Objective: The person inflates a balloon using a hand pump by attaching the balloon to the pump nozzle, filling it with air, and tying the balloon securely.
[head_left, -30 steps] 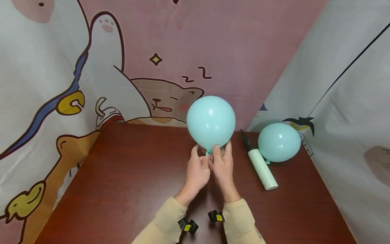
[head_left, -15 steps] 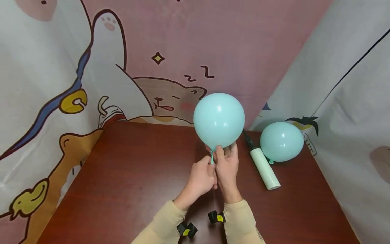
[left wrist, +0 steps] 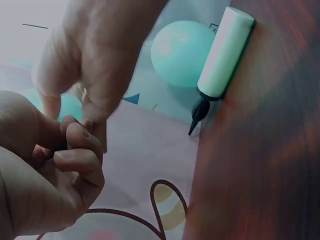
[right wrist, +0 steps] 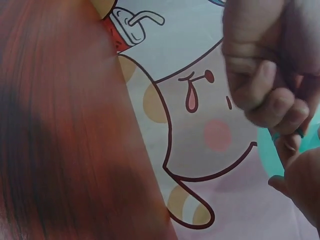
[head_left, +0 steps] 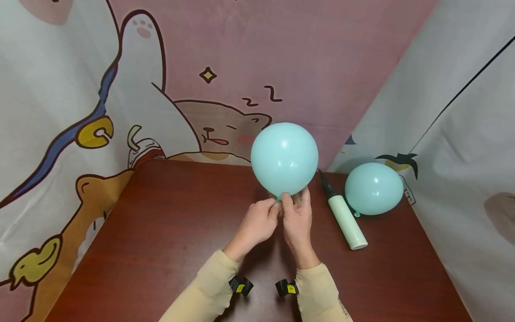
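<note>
A round mint-green balloon (head_left: pixel 284 158) stands upright above both hands, its neck at the bottom between them. My left hand (head_left: pixel 255 223) has curled fingers pinching the neck; in the left wrist view those fingers (left wrist: pixel 80 160) hide most of it. My right hand (head_left: pixel 297 223) holds the base of the neck, thumb in front and other fingers behind the balloon. In the right wrist view a bit of green neck shows around a finger of the right hand (right wrist: pixel 302 175), just below the left hand (right wrist: pixel 270 85).
A white hand pump (head_left: pixel 348 221) with a black nozzle lies on the brown table (head_left: pixel 173 232), right of the hands. Beside it rests a second mint-green balloon (head_left: pixel 374 188), knotted. A cartoon-printed cloth (head_left: pixel 342 67) rises behind the table.
My left hand first pulled down, stretching the neck, and has now come back up close to the balloon's base. The held balloon shifted right, then slightly left.
</note>
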{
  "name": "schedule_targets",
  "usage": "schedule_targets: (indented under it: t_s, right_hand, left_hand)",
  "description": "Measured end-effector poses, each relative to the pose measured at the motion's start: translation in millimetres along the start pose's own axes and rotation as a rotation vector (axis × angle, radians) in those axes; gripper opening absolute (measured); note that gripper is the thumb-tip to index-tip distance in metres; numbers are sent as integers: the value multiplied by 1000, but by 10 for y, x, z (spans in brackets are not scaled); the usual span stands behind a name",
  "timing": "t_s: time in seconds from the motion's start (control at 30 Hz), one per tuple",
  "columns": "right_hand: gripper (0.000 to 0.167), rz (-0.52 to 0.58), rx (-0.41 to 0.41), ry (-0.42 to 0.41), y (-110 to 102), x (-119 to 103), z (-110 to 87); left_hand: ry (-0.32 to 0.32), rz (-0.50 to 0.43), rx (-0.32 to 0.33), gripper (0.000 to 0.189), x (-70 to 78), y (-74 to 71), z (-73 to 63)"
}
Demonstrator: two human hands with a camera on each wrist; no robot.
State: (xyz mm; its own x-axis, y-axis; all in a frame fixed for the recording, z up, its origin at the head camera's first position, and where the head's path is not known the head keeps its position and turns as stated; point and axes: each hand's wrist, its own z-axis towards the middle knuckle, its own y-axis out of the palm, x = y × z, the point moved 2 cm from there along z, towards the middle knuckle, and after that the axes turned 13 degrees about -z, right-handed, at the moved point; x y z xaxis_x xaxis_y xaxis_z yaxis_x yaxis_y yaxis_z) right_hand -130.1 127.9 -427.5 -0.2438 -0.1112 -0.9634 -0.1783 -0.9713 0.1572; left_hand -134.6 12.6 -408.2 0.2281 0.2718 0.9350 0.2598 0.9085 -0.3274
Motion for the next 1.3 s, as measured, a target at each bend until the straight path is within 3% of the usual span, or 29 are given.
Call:
schedule_targets:
  t_s: [0.17, 0.37, 0.43, 0.53, 0.63, 0.7, 0.8, 0.87, 1.0, 1.13, 1.3]
  right_hand:
    - [63, -10, -5, -19, 1, 22, 9]
    - [64, 12, -9, -47, 3, 12, -4]
    - [64, 33, -10, -58, 6, 1, -6]
    - [64, 61, -23, -64, 12, -7, -2]
    - [66, 57, -28, -44, 21, 11, 2]
    - [67, 47, -22, -27, 26, 39, -2]
    - [68, 37, 2, -24, 29, 73, -12]
    - [68, 31, 15, -41, 30, 89, -21]
    - [68, 19, 32, -87, 28, 110, -35]
    - [68, 5, 41, -115, 24, 120, -44]
    - [69, -51, 51, -116, 20, 135, -46]
  left_hand:
    - [-35, -9, -87, 38, -6, -34, 47]
    - [-177, -175, -127, 44, -99, -110, 121]
    - [-223, -216, -108, 46, -150, -123, 132]
    - [-249, -232, 3, 42, -220, -133, 135]
    - [-191, -229, 181, 32, -247, -124, 128]
    - [-120, -222, 282, 30, -233, -97, 120]
    - [-32, -201, 374, 29, -195, -38, 102]
    - [-7, -189, 413, 26, -172, -4, 90]
    - [-25, -136, 446, 19, -152, 29, 72]
    - [-38, -59, 415, 14, -148, 39, 70]
    - [37, 41, 359, 14, -125, 47, 44]
